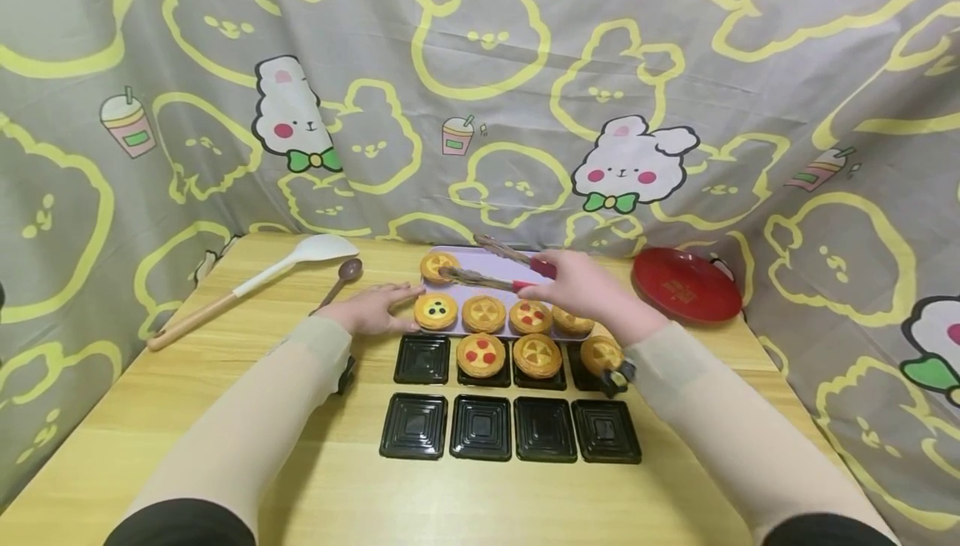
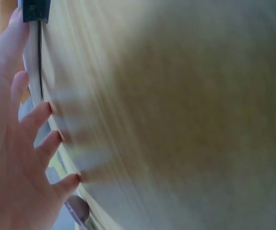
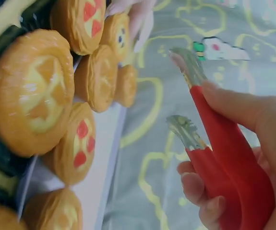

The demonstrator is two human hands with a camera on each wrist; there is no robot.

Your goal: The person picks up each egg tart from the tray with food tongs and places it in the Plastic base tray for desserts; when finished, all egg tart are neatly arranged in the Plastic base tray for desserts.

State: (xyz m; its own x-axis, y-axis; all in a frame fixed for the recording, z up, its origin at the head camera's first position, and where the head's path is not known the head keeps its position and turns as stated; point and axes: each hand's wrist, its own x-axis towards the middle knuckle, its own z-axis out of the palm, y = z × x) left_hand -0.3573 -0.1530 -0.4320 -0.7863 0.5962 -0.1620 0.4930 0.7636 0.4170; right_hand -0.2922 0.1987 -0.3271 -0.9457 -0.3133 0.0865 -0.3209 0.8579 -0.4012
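My left hand (image 1: 372, 309) rests at the left edge of the lavender tray (image 1: 467, 257), its fingers spread. In the left wrist view, several fingertips touch the wooden table. My right hand (image 1: 581, 286) grips red-handled tongs (image 3: 226, 153) above the tray, and their metal tips stand apart with nothing between them. On the tray sit a back-left egg tart (image 1: 438, 264), a tart with dark berries (image 1: 436, 311), a plain tart (image 1: 483, 313), a red-topped tart (image 1: 530, 315) and a partly hidden tart (image 1: 572, 321).
Behind the front row of black square bases (image 1: 480, 428), another row holds a red-topped tart (image 1: 481, 355), a plain tart (image 1: 537, 355) and a right-hand tart (image 1: 600, 353). A white ladle (image 1: 303, 256) and brown spoon (image 1: 347, 271) lie left; a red plate (image 1: 686, 285) is right.
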